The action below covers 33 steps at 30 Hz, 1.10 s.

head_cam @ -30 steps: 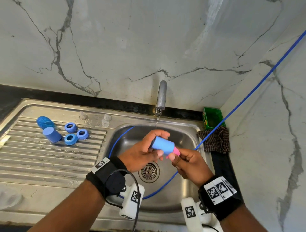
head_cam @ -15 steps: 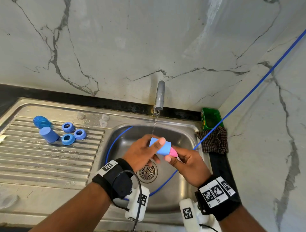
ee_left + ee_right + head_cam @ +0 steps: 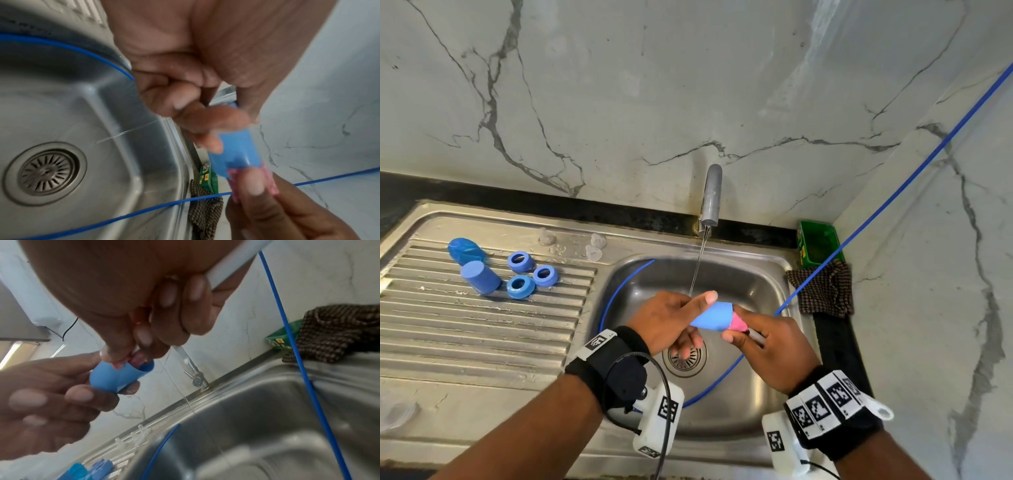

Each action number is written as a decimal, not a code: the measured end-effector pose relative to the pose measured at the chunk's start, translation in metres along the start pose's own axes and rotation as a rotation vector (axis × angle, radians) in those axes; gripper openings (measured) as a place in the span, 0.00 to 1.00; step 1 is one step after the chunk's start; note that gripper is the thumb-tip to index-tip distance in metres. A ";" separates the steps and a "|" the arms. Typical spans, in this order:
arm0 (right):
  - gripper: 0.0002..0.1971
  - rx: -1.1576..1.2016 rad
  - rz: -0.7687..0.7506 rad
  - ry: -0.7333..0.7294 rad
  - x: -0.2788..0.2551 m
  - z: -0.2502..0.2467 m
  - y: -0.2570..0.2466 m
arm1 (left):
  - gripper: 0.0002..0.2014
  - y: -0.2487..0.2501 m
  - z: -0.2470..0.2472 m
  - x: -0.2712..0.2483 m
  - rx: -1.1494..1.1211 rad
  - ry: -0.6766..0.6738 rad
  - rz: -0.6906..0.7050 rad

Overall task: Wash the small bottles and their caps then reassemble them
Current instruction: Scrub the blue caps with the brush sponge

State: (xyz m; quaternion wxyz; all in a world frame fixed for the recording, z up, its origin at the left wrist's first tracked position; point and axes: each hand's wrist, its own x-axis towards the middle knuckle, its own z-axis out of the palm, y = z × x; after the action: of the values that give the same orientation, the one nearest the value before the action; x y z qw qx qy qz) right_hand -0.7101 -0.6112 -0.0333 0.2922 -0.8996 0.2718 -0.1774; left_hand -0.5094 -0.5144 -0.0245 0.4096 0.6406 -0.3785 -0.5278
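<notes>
Fingers (image 3: 197, 118) of my left hand (image 3: 671, 318) curl round the small blue bottle (image 3: 714, 317), thumb laid along its upper side, holding it tilted over the sink basin (image 3: 753, 284). My right hand (image 3: 774, 346) pinches a pink brush head (image 3: 738, 323) that is pushed into the bottle's open mouth; the remaining fingers (image 3: 193, 293) of that hand wrap the brush's white handle (image 3: 232, 267). Both hands hold the bottle directly above the drain (image 3: 685, 358), just in front of the thin stream of water (image 3: 697, 267) falling from the tap (image 3: 712, 195).

Left of the basin, on the ribbed draining board (image 3: 482, 329), stand another blue bottle (image 3: 480, 277) upside down, a darker blue piece (image 3: 465, 250) behind it, and three blue ring caps (image 3: 532, 275) close together. Nearer the tap lie three small clear plastic parts (image 3: 592, 248).

A blue tube (image 3: 893, 192) runs from the upper right down into the basin and loops round the drain. Right of the basin a checked cloth (image 3: 822, 291) lies on the dark tabletop (image 3: 835, 342), touching a green box (image 3: 818, 246) in the corner.
</notes>
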 end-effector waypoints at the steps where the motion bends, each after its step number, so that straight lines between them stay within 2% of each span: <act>1: 0.17 0.064 0.014 0.003 -0.001 0.001 -0.002 | 0.29 -0.002 0.001 0.001 0.021 0.013 -0.004; 3: 0.15 0.299 0.091 -0.013 0.001 0.004 -0.004 | 0.35 -0.007 0.001 0.004 0.047 0.025 0.081; 4: 0.14 0.401 0.133 -0.024 0.003 0.005 -0.005 | 0.35 -0.009 0.000 0.004 0.058 0.022 0.158; 6: 0.10 0.585 0.265 -0.044 0.005 0.007 -0.004 | 0.27 -0.014 -0.004 0.004 0.121 -0.009 0.346; 8: 0.09 0.763 0.419 -0.091 0.005 0.007 -0.002 | 0.20 -0.018 -0.006 0.003 0.201 -0.041 0.468; 10: 0.09 0.775 0.416 -0.125 0.005 0.005 -0.001 | 0.19 -0.020 -0.006 0.002 0.163 -0.026 0.439; 13: 0.16 0.484 0.195 -0.073 0.007 0.003 -0.004 | 0.13 -0.014 -0.004 0.000 0.025 0.019 0.296; 16: 0.23 0.260 0.092 -0.031 0.009 0.001 -0.005 | 0.25 -0.008 -0.001 -0.005 -0.068 0.056 0.110; 18: 0.23 0.281 0.075 -0.051 0.009 0.002 -0.006 | 0.34 -0.008 0.000 -0.005 -0.025 0.075 0.041; 20: 0.20 0.379 0.094 -0.084 0.009 0.004 -0.008 | 0.35 -0.011 0.001 -0.005 -0.005 0.079 0.090; 22: 0.17 0.485 0.126 -0.109 0.009 0.001 -0.012 | 0.28 -0.015 -0.001 -0.005 -0.023 0.058 0.244; 24: 0.18 0.580 0.170 -0.146 0.010 0.000 -0.017 | 0.23 -0.020 -0.007 -0.004 0.039 0.009 0.385; 26: 0.18 0.634 0.194 -0.168 0.010 -0.002 -0.020 | 0.18 -0.023 -0.010 -0.004 0.045 -0.034 0.431; 28: 0.16 0.542 0.134 -0.143 0.010 -0.003 -0.018 | 0.16 -0.021 -0.009 -0.006 -0.047 -0.030 0.356; 30: 0.19 0.290 0.039 -0.075 0.009 -0.003 -0.015 | 0.15 -0.015 -0.005 -0.007 -0.116 0.007 0.245; 31: 0.21 0.126 -0.034 -0.057 0.008 -0.002 -0.010 | 0.17 -0.013 -0.003 -0.007 -0.153 0.018 0.175; 33: 0.20 -0.257 -0.230 -0.027 0.009 -0.004 -0.003 | 0.28 -0.013 -0.001 -0.005 -0.219 0.054 0.017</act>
State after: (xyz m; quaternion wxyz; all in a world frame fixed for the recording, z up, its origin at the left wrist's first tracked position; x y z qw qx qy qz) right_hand -0.7038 -0.6158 -0.0268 0.1559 -0.9570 0.1836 -0.1615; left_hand -0.5085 -0.5045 -0.0343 0.4915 0.6028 -0.3130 -0.5451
